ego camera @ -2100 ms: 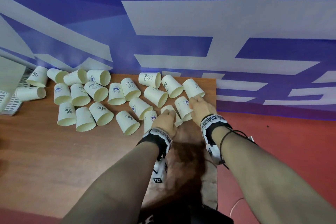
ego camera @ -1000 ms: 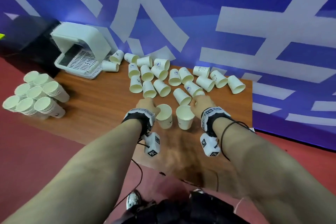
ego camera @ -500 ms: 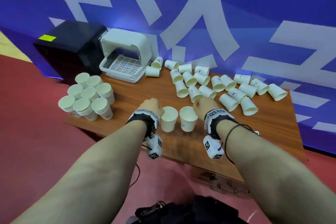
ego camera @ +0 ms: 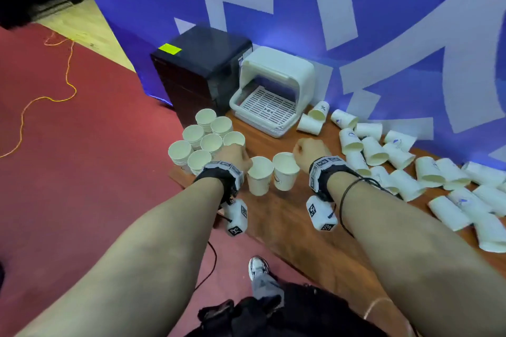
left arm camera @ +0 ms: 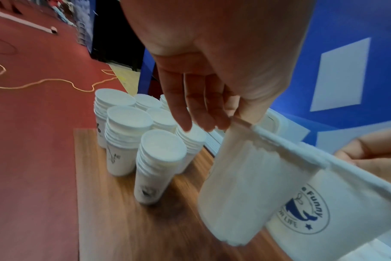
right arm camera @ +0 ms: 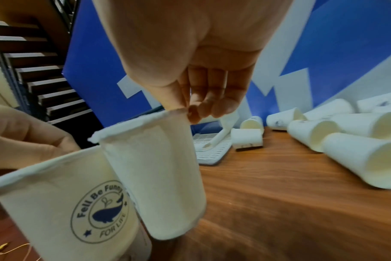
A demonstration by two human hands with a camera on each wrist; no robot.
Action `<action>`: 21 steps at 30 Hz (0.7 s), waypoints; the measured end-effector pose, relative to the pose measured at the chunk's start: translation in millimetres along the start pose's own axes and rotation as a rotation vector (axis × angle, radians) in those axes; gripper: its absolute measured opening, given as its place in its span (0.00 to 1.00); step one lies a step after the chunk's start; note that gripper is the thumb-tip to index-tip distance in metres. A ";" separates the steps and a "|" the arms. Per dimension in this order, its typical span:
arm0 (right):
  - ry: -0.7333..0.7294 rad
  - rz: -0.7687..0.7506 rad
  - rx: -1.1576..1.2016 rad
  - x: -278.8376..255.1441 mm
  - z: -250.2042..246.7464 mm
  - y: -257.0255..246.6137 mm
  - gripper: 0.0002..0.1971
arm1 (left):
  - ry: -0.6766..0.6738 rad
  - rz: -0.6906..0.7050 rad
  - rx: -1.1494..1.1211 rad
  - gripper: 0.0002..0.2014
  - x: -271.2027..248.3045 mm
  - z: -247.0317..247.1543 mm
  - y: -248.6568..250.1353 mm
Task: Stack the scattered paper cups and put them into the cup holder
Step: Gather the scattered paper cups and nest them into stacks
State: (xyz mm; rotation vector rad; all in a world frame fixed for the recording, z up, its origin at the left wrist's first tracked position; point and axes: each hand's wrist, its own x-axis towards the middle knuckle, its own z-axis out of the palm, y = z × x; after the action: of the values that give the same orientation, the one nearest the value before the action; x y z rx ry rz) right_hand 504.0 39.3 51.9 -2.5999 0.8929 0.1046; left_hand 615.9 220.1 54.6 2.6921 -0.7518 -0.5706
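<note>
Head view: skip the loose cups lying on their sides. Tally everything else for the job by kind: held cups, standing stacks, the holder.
Held cups: 2 (left cup pinched by the left hand, right cup by the right hand)
Standing stacks: 7
Cup holder: 1
Total: 10

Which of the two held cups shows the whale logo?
The cup in the right hand: that cup carries a blue whale emblem facing the person. The left hand's cup shows only plain white paper.
</note>
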 end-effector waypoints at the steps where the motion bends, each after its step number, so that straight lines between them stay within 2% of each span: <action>1: 0.000 -0.020 0.011 16.4 1.5 -12.7 0.11 | 0.010 -0.024 -0.006 0.10 11.4 -8.0 -8.5; 11: -0.051 -0.071 0.096 132.2 4.2 -101.1 0.10 | 0.114 -0.174 -0.079 0.08 93.4 -87.2 -64.5; 16: -0.071 -0.041 0.095 156.1 22.7 -134.2 0.09 | 0.185 -0.223 -0.079 0.05 120.1 -105.1 -105.5; 21: -0.054 0.060 0.085 168.5 41.4 -168.5 0.11 | 0.140 -0.205 -0.100 0.03 151.0 -120.2 -139.5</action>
State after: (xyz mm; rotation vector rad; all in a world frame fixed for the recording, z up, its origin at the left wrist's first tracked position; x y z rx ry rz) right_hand 742.1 79.8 37.9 -2.4809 0.9355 0.1488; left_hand 848.0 272.6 64.0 2.6993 -0.4027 -0.4470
